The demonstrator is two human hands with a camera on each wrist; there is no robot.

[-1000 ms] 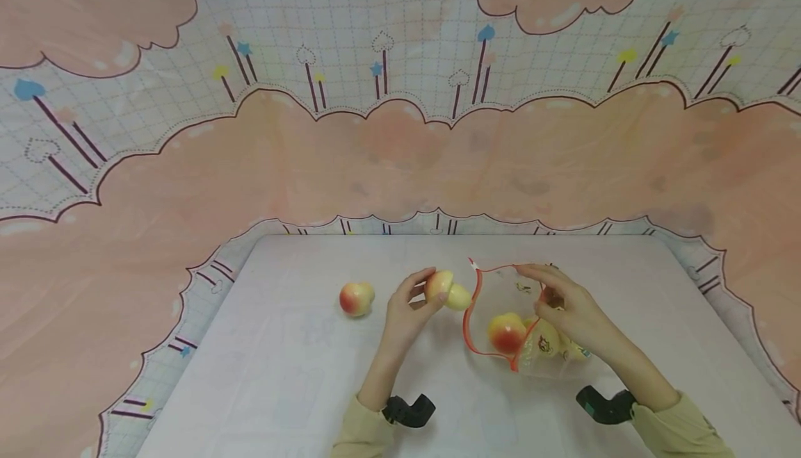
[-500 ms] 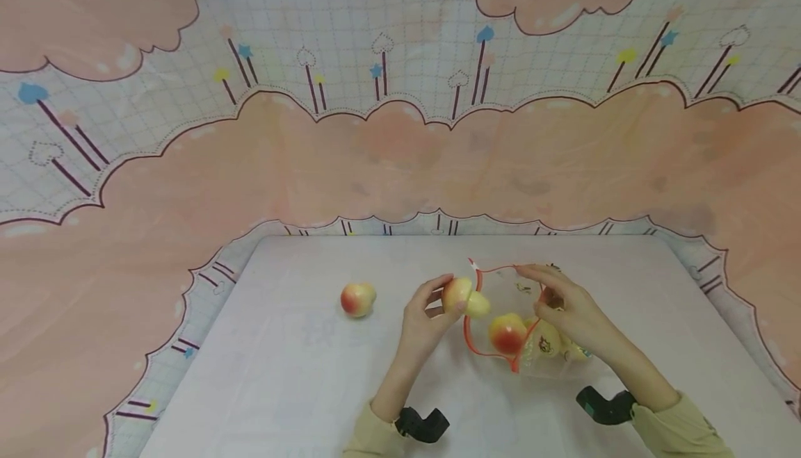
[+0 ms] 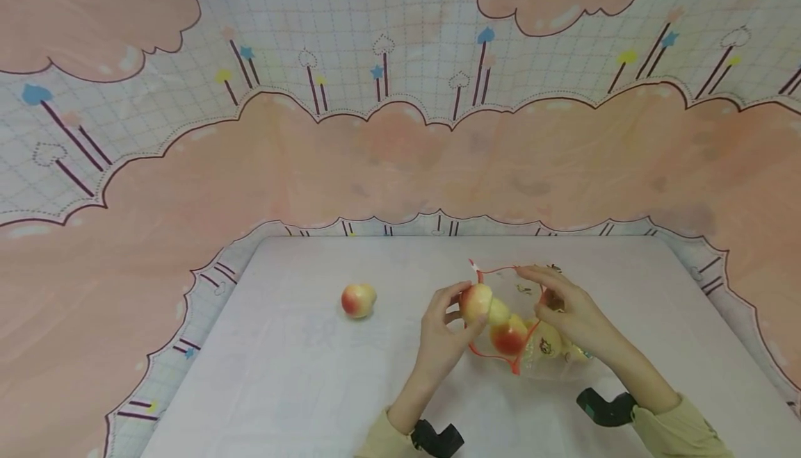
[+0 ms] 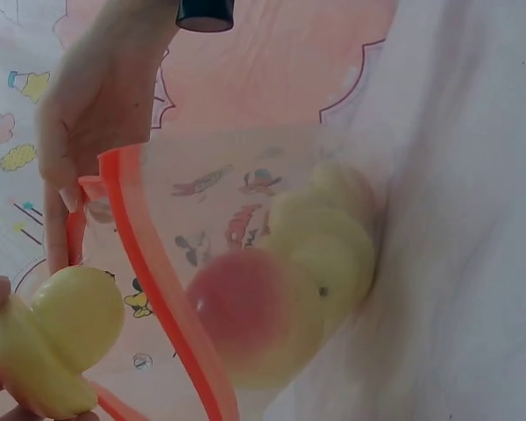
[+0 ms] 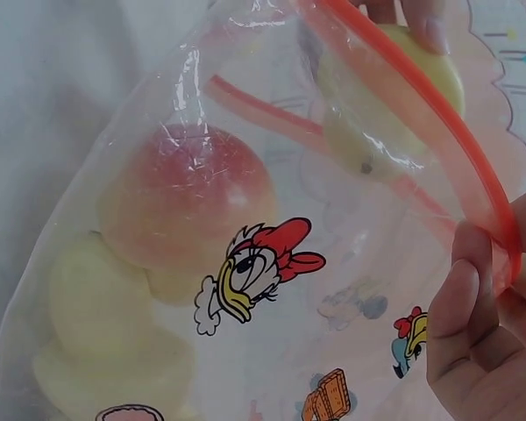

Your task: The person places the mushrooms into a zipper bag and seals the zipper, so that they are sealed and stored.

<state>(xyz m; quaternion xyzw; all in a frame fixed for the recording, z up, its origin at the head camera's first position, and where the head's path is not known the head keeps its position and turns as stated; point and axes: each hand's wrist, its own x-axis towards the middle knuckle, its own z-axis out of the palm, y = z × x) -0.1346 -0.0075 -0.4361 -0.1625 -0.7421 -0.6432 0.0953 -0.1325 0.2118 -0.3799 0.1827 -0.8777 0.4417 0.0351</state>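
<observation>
My left hand (image 3: 441, 333) grips a two-lobed, peach-like fruit (image 3: 477, 301), yellow with a faint red blush, at the mouth of a clear zip bag (image 4: 219, 158). In the left wrist view, its pale lobes face the bag's orange-red zip edge. My right hand (image 3: 569, 305) pinches that edge from the far side and holds the mouth apart. Cartoon figures are printed on the bag. Inside lie a fruit with a red side (image 4: 254, 316) and several paler yellow ones (image 5: 114, 324), partly hidden behind one another.
Another red-and-yellow fruit (image 3: 359, 301) rests on the white table (image 3: 281, 374), left of the hands. Black wrist mounts (image 3: 438, 438) sit at both wrists. Behind the table hangs a printed cloth (image 3: 400, 159) with cloud shapes.
My left hand has moved right with its fruit, from left of the bag to its mouth. My right hand stays in place, holding the zip edge.
</observation>
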